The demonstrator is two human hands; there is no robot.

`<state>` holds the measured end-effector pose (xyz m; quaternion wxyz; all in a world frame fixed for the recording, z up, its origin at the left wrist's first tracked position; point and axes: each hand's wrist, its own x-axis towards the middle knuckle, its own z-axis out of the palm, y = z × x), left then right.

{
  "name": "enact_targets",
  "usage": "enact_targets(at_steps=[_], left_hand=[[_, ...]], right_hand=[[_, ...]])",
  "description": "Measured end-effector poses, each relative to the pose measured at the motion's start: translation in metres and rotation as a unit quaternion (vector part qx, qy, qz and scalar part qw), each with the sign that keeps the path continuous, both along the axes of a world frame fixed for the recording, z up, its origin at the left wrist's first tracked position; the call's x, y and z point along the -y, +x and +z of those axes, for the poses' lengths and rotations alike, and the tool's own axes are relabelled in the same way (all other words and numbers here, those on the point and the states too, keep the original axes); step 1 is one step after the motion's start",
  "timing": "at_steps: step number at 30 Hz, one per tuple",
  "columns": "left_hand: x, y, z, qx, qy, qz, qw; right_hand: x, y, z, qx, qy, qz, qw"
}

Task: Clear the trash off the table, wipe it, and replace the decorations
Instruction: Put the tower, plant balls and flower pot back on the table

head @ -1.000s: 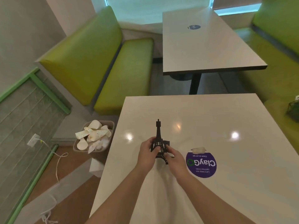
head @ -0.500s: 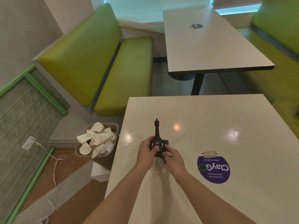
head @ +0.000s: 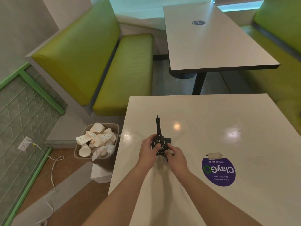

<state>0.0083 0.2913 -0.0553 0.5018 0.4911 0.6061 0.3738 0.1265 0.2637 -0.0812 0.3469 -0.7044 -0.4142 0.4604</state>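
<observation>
Both hands [head: 162, 152] grip the tower model [head: 159, 137] upright – purple sticker [head: 218, 172] near, bin [head: 97, 141] beside table [head: 211, 119].

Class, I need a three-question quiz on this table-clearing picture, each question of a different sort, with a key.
1. True or false: both hands grip the Eiffel Tower model.
2. The bin beside the table holds mostly: A) paper cups B) bottles C) plates
3. Fill in: the tape scrap lies at the edge of the purple ____.

Key: 1 true: left hand and right hand hold its base. 2 A, paper cups. 3 sticker.
</observation>
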Motion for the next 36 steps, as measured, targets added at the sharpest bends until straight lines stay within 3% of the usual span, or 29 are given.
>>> enact_targets(at_steps=[9, 17, 22, 27, 36], left_hand=[[0.008, 0.0, 0.012, -0.036, -0.043, 0.032, 0.998], [0.047, 0.025, 0.04, -0.11, -0.05, 0.094, 0.988], [0.071, 0.062, 0.057, -0.161, -0.113, 0.043, 0.98], [0.101, 0.137, 0.097, -0.207, -0.114, -0.051, 0.97], [0.169, 0.324, 0.157, -0.217, -0.011, -0.159, 0.963]], right_hand=[[0.012, 0.012, 0.019, -0.01, -0.015, 0.006, 1.0], [0.048, 0.069, 0.06, 0.041, 0.007, -0.008, 0.999], [0.084, 0.127, 0.093, 0.077, 0.034, 0.005, 0.996], [0.124, 0.204, 0.125, 0.134, 0.044, 0.022, 0.99], [0.203, 0.365, 0.168, 0.25, 0.047, 0.007, 0.967]])
